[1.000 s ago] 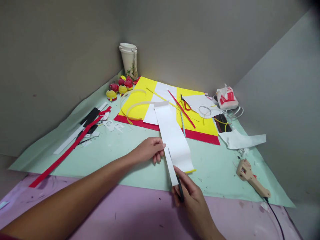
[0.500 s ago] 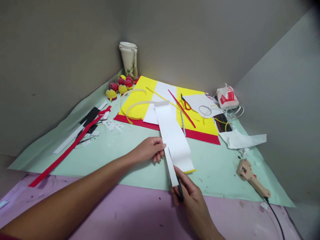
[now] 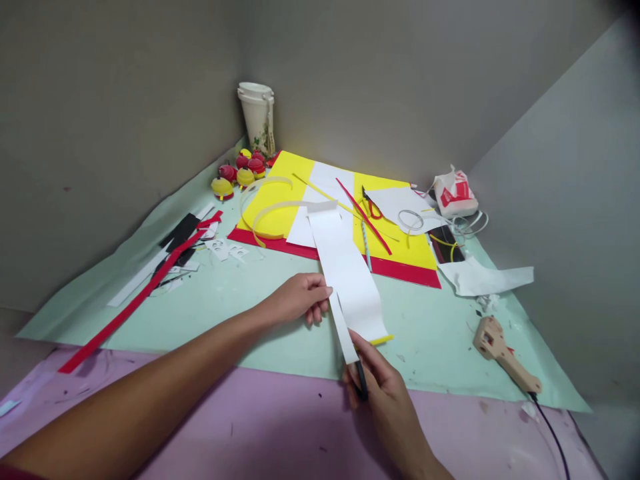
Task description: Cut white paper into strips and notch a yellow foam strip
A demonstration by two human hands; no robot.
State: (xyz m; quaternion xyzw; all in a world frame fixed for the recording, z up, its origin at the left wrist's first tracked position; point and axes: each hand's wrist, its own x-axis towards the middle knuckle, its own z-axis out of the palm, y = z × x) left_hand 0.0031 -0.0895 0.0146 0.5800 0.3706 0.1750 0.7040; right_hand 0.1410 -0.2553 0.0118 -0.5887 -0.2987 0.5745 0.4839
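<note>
A long white sheet (image 3: 350,267) with a curled far end and a yellow edge at its near end lies in front of me. My left hand (image 3: 306,297) pinches its left edge between thumb and fingers. In my right hand (image 3: 380,387) is a pair of scissors (image 3: 362,381); a black handle loop shows, while the blades are mostly hidden by paper. A narrow strip (image 3: 343,333) is partly cut from the sheet's left side and bends over the scissors, with a slit visible beside my left thumb.
Yellow, white and red sheets (image 3: 410,243) lie behind, with cutting pliers (image 3: 373,205) on top. A glue gun (image 3: 505,357) rests at right. Red strips (image 3: 130,310) and black scraps lie left. Small red-yellow pieces (image 3: 223,188) stand near a white cup (image 3: 259,120).
The cut strip's free end has shifted slightly up over the scissors. My hands stay in nearly the same place.
</note>
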